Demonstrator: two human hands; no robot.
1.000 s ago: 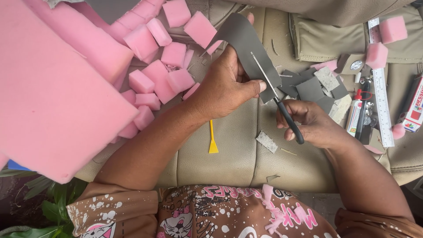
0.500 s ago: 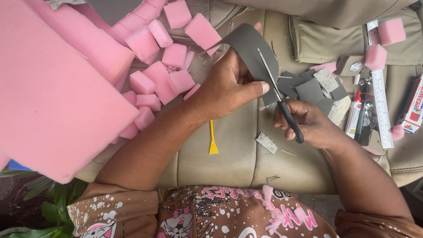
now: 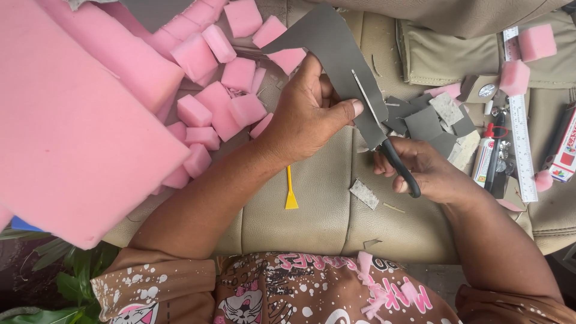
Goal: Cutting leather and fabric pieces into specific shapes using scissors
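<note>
Nearest the camera lay a patterned garment (image 3: 312, 294) across the person's lap, at the near edge of a tan cushioned seat (image 3: 318, 222). On the seat just beyond it sat 1 yellow spatula (image 3: 290, 193) and 1 small grey offcut (image 3: 364, 194), both apart from the hands.

The right hand (image 3: 429, 171) was wrapped shut around the black handles of 1 pair of scissors (image 3: 384, 135), blades slanting up across a grey sheet (image 3: 333, 51). The left hand (image 3: 309, 114) pinched that sheet, thumb on top and fingers beneath, apparently to keep it taut and lifted off the seat so the blades could bite cleanly (the sheet hung over the middle of the seat, towards its far edge).

Right of the hands, a heap of grey scraps (image 3: 429, 120) had gathered, probably where cuttings fell. Towards the right edge lay 1 metal ruler (image 3: 519, 114), 1 white glue tube (image 3: 483, 159) and a red-and-white box (image 3: 567, 153).

On the left, 1 large pink foam slab (image 3: 72, 120) overhung the seat's edge, with roughly 15 pink foam blocks (image 3: 237, 75) scattered beside it; 2 more sat at the far right corner.
</note>
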